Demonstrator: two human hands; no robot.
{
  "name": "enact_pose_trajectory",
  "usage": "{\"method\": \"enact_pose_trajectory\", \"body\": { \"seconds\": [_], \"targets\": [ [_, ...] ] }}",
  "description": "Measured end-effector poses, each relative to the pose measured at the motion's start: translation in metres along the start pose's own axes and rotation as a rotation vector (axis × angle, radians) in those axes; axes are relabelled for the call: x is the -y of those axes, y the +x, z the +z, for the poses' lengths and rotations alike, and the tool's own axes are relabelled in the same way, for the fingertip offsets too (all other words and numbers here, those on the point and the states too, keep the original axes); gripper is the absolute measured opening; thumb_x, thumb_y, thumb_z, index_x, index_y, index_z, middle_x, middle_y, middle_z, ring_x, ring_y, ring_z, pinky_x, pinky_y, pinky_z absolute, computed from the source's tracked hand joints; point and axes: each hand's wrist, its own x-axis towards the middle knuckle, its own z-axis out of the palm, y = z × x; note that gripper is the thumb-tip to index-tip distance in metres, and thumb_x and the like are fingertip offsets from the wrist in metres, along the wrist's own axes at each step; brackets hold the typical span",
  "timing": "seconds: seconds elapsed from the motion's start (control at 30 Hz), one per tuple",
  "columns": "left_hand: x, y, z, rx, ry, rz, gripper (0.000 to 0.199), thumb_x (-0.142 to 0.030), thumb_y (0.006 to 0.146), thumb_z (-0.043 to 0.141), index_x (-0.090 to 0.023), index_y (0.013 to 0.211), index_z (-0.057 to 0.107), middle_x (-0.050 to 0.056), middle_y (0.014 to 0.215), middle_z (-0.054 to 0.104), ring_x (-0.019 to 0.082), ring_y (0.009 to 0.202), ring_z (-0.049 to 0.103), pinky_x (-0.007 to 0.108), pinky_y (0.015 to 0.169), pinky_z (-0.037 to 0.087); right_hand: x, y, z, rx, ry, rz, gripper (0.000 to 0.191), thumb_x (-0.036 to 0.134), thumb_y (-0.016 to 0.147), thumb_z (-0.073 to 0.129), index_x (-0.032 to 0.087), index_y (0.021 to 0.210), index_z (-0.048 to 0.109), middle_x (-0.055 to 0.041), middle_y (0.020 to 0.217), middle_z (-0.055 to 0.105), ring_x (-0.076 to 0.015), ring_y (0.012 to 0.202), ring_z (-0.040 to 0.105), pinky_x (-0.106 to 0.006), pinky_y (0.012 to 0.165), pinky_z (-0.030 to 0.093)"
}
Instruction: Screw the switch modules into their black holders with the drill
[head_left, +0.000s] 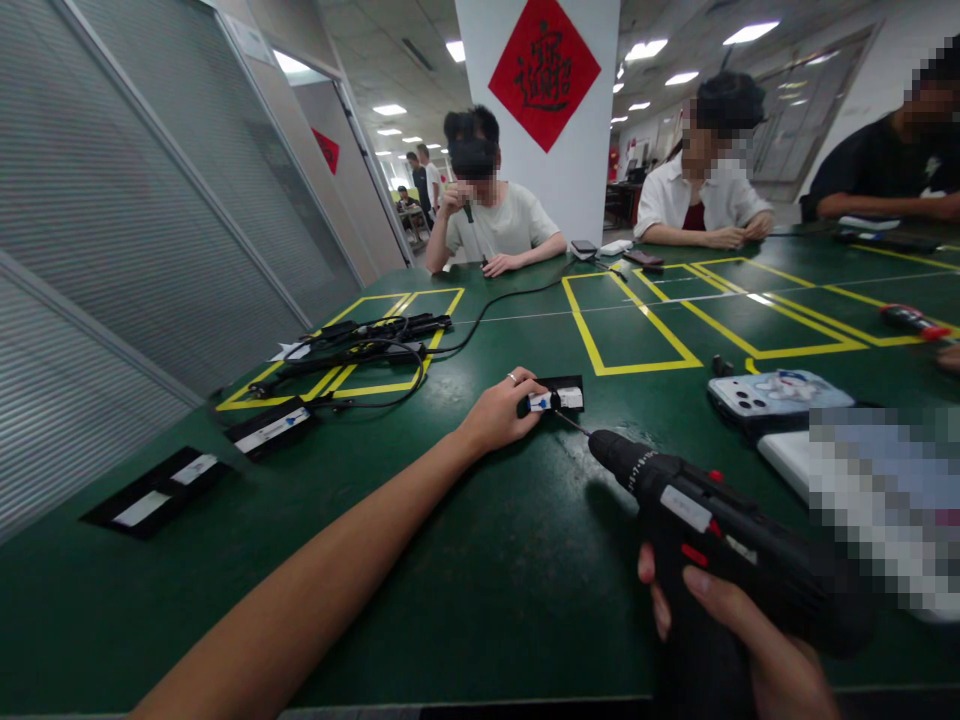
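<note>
My left hand (501,412), a ring on one finger, grips the left end of a small black flat piece with white labels (571,393) on the green table (450,560). In my right hand (757,625) is a black cordless drill (697,510), held by its grip. Its long thin bit (572,424) points left at the near edge of the labelled piece. Whether the bit touches a screw there is too small to tell. Two more black pieces with white labels, a nearer one (161,490) and a farther one (274,428), lie at the left.
Black cables and devices (367,345) lie within yellow tape outlines at the left. A phone (780,393) rests at the right, beside a white object partly blurred out. Farther right is a red-handled screwdriver (911,322). People sit along the table's far side, one (502,215) straight across.
</note>
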Motion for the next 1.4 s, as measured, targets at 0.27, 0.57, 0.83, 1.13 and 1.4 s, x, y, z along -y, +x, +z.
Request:
{"method": "enact_pose_trajectory", "body": {
  "seconds": [0.27, 0.57, 0.83, 1.13, 1.4],
  "targets": [
    [0.0001, 0.0004, -0.0002, -0.005, -0.005, 0.002, 0.026, -0.022, 0.079, 0.054, -0.023, 0.105, 0.057, 0.005, 0.109, 0.053, 0.019, 0.094, 0.057, 0.034, 0.083, 0.048, -0.0012, -0.001, 0.0029, -0.04, 0.008, -0.03, 0.029, 0.042, 0.077, 0.06, 0.018, 0.088, 0.072, -0.0077, 0.082, 0.07, -0.0206, 0.063, 0.058, -0.032, 0.061, 0.046],
    [0.0022, 0.0002, 0.0018, 0.002, 0.0, -0.002, 0.027, -0.022, 0.079, 0.054, -0.024, 0.106, 0.057, 0.005, 0.109, 0.053, 0.019, 0.095, 0.058, 0.033, 0.084, 0.048, -0.0012, 0.0017, 0.002, -0.005, 0.015, -0.061, 0.028, 0.042, 0.077, 0.06, 0.019, 0.089, 0.071, -0.0075, 0.084, 0.07, -0.0204, 0.061, 0.058, -0.033, 0.062, 0.045],
    [0.0019, 0.0003, 0.0012, -0.006, 0.002, -0.002, 0.027, -0.023, 0.079, 0.054, -0.023, 0.105, 0.057, 0.005, 0.11, 0.053, 0.019, 0.094, 0.058, 0.033, 0.083, 0.048, 0.0004, -0.0013, 0.002, -0.007, 0.023, -0.007, 0.031, 0.045, 0.078, 0.059, 0.02, 0.092, 0.07, -0.0072, 0.086, 0.069, -0.0215, 0.066, 0.057, -0.033, 0.065, 0.045],
    [0.0007, 0.0003, 0.0008, -0.005, -0.003, -0.002, 0.027, -0.023, 0.079, 0.054, -0.023, 0.105, 0.057, 0.006, 0.109, 0.053, 0.02, 0.094, 0.058, 0.034, 0.083, 0.048, -0.004, 0.0003, -0.0042, 0.035, -0.055, 0.006, 0.035, 0.048, 0.079, 0.055, 0.018, 0.09, 0.07, -0.0058, 0.075, 0.066, -0.0206, 0.068, 0.055, -0.032, 0.065, 0.04],
    [0.0015, 0.0002, 0.0012, -0.005, -0.002, -0.004, 0.026, -0.023, 0.079, 0.054, -0.022, 0.105, 0.057, 0.006, 0.109, 0.053, 0.019, 0.094, 0.058, 0.033, 0.083, 0.048, -0.0012, -0.0005, -0.0015, 0.02, -0.026, 0.008, 0.032, 0.047, 0.078, 0.058, 0.019, 0.091, 0.069, -0.0061, 0.078, 0.067, -0.0206, 0.068, 0.055, -0.033, 0.067, 0.041]
  ]
}}
